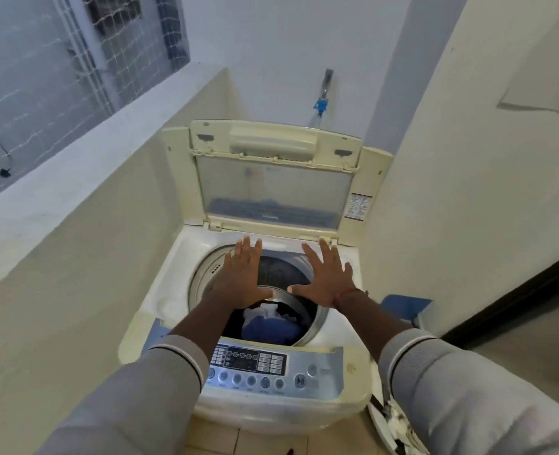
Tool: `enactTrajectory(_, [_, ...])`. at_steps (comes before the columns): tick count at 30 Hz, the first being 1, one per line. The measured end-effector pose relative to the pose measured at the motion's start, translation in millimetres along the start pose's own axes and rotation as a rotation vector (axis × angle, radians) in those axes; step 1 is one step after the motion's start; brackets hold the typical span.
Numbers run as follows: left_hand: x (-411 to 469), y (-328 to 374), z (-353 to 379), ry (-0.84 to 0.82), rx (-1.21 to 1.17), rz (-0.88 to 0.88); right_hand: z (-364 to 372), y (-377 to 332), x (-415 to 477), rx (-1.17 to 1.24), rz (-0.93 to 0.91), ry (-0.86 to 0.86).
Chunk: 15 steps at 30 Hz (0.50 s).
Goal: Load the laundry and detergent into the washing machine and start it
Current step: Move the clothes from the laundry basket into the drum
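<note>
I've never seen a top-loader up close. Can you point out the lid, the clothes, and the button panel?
lid (273, 188): head view, on its clear window.
clothes (266, 326): head view, on the blue cloth in the drum.
button panel (258, 372): head view, between display and buttons.

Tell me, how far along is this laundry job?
Clothes look loaded: blue, white and dark laundry lies in the drum. The lid stands open, and the left hand and right hand are spread flat and empty above the washing machine opening. No detergent shows, so I cannot tell if it went in. Still left: closing the lid and pressing start on the control panel.
</note>
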<state>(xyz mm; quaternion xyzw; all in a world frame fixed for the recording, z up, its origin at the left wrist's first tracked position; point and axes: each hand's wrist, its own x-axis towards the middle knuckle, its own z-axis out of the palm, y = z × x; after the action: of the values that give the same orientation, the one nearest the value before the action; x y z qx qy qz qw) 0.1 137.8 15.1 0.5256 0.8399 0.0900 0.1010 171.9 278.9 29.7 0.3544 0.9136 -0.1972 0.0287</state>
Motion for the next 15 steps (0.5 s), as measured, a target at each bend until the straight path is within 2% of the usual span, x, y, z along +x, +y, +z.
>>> enactTrajectory(8, [38, 120, 18, 0.004, -0.025, 0.229, -44, 124, -56, 0.003, 0.193, 0.14])
enactTrajectory(15, [47, 287, 71, -0.081, -0.086, 0.363, -70, 283, -138, 0.006, 0.36, 0.15])
